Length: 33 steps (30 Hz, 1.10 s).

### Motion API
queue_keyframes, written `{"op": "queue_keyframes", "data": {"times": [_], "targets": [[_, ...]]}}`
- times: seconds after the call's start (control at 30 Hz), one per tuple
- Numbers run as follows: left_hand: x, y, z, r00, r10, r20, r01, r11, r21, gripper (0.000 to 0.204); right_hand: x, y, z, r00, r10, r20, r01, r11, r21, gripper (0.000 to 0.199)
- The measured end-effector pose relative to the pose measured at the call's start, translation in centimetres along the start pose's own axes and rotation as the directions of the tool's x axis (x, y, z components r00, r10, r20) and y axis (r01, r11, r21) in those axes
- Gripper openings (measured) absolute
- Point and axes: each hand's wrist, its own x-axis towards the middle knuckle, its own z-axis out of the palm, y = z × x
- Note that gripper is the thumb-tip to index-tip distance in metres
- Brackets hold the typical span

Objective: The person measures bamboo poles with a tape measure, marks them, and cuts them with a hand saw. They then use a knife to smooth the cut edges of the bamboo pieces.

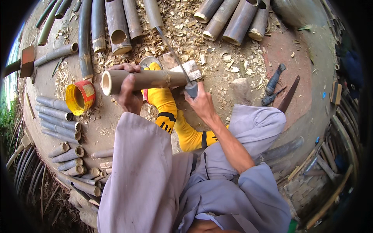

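Note:
My left hand is closed around the left part of a short bamboo tube. The tube lies nearly level, its pale cut mouth facing left. In my right hand is the dark handle of a long knife, beside the tube's right end. Its narrow blade slants up and away to the left, past the tube. Whether the blade touches the bamboo I cannot tell. Below the tube is my foot in a yellow sock, and a pale wooden block sits just behind its right end.
Bamboo lengths fan out at the far side, over scattered shavings. A red-and-yellow tub stands at left, near stacked short tubes. A saw blade and a dark wrapped tool lie at right.

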Motion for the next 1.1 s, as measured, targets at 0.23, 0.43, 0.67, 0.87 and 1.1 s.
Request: {"op": "queue_keyframes", "data": {"times": [0.23,0.43,0.67,0.87,1.1], "targets": [[-0.1,0.0,0.0,0.998,0.041,0.052,-0.04,0.999,-0.027,0.045,-2.2,-3.6,-2.5,0.975,-0.157,-0.158,0.182,0.97,0.161,0.033],[0.3,0.0,-1.0,0.99,0.016,0.141,-0.018,1.0,0.011,0.045,0.2,2.6,0.8,0.998,-0.001,-0.06,0.007,0.993,0.114,0.032],[0.2,0.6,-2.4,0.988,0.043,0.146,-0.063,0.989,0.132,0.046,-2.5,-3.5,-2.1,0.921,-0.251,-0.297,0.3,0.945,0.132,0.032],[1.0,1.1,1.7,0.975,-0.135,-0.178,0.159,0.979,0.128,0.047,0.2,2.1,-0.4,1.0,0.031,0.005,-0.031,0.998,0.062,0.034],[-0.1,-0.2,1.7,0.924,0.059,-0.378,-0.035,0.997,0.071,0.037,-2.5,-5.0,-3.2,0.909,-0.254,-0.331,0.312,0.94,0.137,0.034]]}}
